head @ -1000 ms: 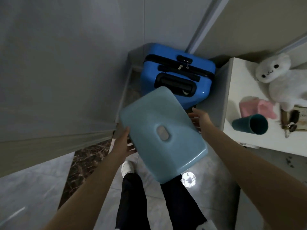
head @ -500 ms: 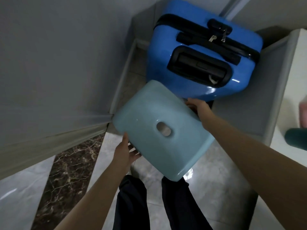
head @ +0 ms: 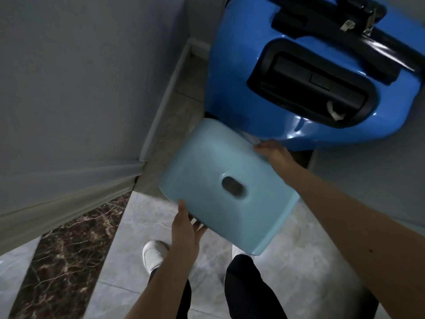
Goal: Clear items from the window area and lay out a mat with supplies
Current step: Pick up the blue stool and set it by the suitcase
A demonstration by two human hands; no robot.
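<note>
While both hands, left hand (head: 186,229) and right hand (head: 274,155), grip opposite edges, stool (head: 220,183) hangs between

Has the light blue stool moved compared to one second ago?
Yes. The light blue stool has gone down toward the corner of the wall, beside the blue suitcase.

We see both hands holding a pale blue stool (head: 220,180) by opposite edges: left hand (head: 186,229) at its near edge, right hand (head: 274,153) at its far edge. Blue suitcase (head: 299,77) just behind it. White shoe (head: 153,254) below on tile floor (head: 299,284).
</note>
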